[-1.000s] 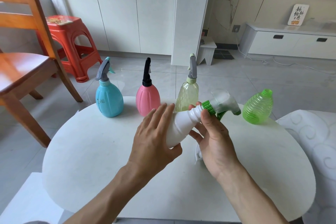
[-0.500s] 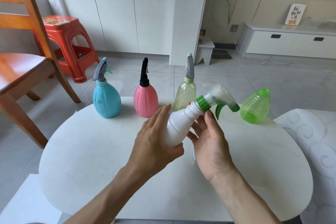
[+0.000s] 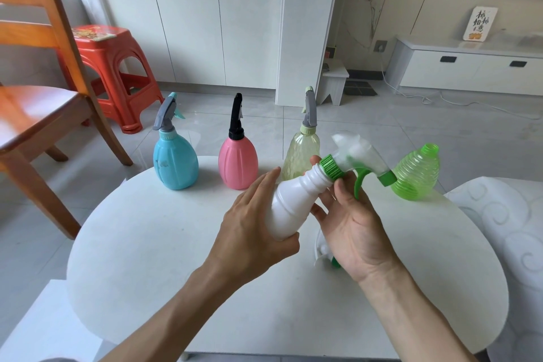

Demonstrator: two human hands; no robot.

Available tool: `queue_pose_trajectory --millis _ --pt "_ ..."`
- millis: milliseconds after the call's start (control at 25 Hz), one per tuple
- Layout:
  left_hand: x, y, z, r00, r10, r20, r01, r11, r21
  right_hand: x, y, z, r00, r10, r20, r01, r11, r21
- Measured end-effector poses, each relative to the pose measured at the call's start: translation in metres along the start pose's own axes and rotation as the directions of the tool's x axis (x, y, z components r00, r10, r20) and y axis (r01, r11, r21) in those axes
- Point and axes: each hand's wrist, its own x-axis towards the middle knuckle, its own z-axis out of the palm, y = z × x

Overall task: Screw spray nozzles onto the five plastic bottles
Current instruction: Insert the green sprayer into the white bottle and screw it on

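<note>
The person holds the white bottle [image 3: 289,209] tilted above the round white table [image 3: 147,244], neck pointing up and to the right; the left hand [image 3: 252,232] wraps its body, thumb beneath and fingers laid along the far side. The right hand [image 3: 349,226] works at the neck; its thumb and fingertips [image 3: 339,185] pinch the ribbed green collar [image 3: 332,167] of the translucent spray nozzle [image 3: 360,156], with the remaining fingers loosely spread beneath.

The collar sits at the mouth of the bottle; whether the thread is fully seated cannot be told from here. The step in hand appears to be tightening this fourth nozzle.

Recommended procedure: keep the left hand firm so the bottle does not rotate with the collar; turn the collar only, not the trigger head, so the dip tube inside is not twisted; keep the collar square to the neck, since a tilted start would likely cross the thread; stop at firm resistance, as thin plastic threads probably strip under force.

The blue bottle [image 3: 175,160], pink bottle [image 3: 238,161] and yellow bottle [image 3: 301,156] stand at the far edge, each with a nozzle fitted; the green bottle [image 3: 415,175] stands to the right with its neck open. A further nozzle [image 3: 321,253] lies on the table beneath the right hand, largely hidden; it is presumably intended for the green bottle.
</note>
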Motion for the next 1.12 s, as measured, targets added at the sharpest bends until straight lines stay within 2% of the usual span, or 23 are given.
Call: queue_pose_trajectory --millis 200,440,680,920,1120 --pt "-0.001 0.003 0.0 1.0 0.005 0.026 -0.004 0.999 -0.042 0.0 -0.003 0.002 1.0 -0.019 -0.018 0.017 0.998 -0.057" --pt "-0.003 -0.001 0.005 0.999 0.028 0.025 -0.029 0.998 0.053 0.0 -0.005 0.003 0.999 -0.012 -0.053 0.005 0.993 -0.118" --pt "0.0 -0.006 0.006 1.0 0.002 -0.006 -0.002 0.994 0.106 -0.001 -0.011 0.002 0.999 0.036 0.001 -0.035 0.995 -0.095" --pt "-0.003 -0.007 0.008 0.998 0.06 -0.03 -0.051 0.968 0.246 -0.001 0.001 -0.002 0.99 0.056 -0.13 -0.063 0.997 -0.049" --pt "-0.001 -0.006 0.004 1.0 0.01 0.011 -0.014 0.939 0.343 -0.001 0.002 0.0 0.992 0.091 -0.084 -0.09 0.996 0.012"
